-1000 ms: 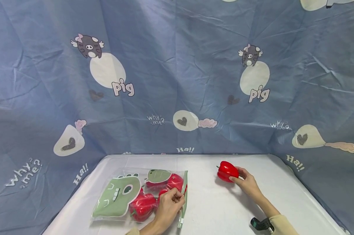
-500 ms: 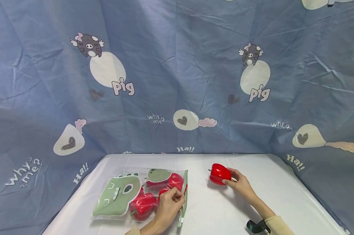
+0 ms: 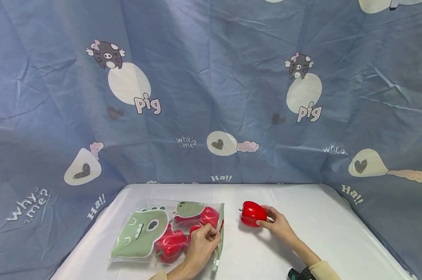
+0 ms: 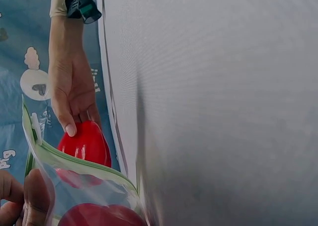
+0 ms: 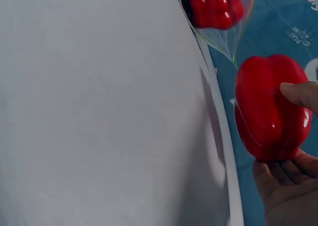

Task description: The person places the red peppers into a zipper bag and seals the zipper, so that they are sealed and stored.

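Observation:
My right hand grips a red bell pepper between thumb and fingers, its green stem pointing left toward the bag. In the right wrist view the same bell pepper shows its glossy side, with the thumb across it. A clear zip bag with green dinosaur prints lies on the left, several red peppers inside. My left hand pinches the bag's edge near its green zip strip. The left wrist view shows the bag's mouth parted, with the left fingers at its edge.
White cloth covers the table. Behind it hangs a blue curtain with pig prints. A white slider sits at the near end of the zip strip. A black band is on my right wrist.
My right hand has carried the bell pepper left and a little nearer, closer to the bag's zip edge. My left hand and the bag have stayed in place.

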The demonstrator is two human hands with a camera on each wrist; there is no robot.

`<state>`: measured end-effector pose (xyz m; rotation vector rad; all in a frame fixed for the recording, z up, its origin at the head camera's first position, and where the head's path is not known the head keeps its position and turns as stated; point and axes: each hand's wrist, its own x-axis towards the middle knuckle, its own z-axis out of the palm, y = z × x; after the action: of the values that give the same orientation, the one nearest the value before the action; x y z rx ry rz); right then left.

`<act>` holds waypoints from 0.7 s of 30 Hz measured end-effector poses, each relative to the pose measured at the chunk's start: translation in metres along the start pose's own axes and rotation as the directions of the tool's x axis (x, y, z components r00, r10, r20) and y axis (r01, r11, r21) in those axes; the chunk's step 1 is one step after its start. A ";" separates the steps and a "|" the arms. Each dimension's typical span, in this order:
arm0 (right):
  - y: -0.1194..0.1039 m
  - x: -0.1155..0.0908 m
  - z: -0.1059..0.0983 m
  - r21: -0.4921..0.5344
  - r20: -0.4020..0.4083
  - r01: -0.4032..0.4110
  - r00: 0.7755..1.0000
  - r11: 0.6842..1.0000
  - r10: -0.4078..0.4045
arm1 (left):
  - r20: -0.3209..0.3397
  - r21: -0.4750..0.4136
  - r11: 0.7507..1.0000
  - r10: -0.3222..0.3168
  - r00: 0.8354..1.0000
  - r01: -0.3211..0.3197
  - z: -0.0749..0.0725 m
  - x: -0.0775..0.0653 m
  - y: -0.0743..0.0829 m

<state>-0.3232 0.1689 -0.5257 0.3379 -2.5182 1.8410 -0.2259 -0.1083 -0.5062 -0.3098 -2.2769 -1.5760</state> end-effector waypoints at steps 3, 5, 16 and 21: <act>0.005 0.000 0.006 0.015 0.029 0.015 0.999 1.000 -0.015 | 0.000 -0.007 1.000 -0.016 1.000 0.016 0.001 0.000 -0.001; 0.007 -0.001 0.010 0.024 0.046 0.026 0.999 0.999 -0.027 | 0.004 -0.019 0.999 -0.030 1.000 0.030 0.001 0.000 0.000; -0.002 -0.007 0.024 0.048 0.074 0.035 0.997 0.998 -0.038 | -0.008 0.000 1.000 0.007 1.000 -0.007 0.001 -0.001 0.001; -0.004 -0.009 0.029 0.068 0.113 0.023 0.993 0.997 -0.030 | -0.010 0.004 0.999 0.044 0.999 -0.044 0.000 -0.001 0.003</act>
<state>-0.3105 0.1422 -0.5323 0.4888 -2.5145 1.9529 -0.2241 -0.1073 -0.5041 -0.3472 -2.2497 -1.5477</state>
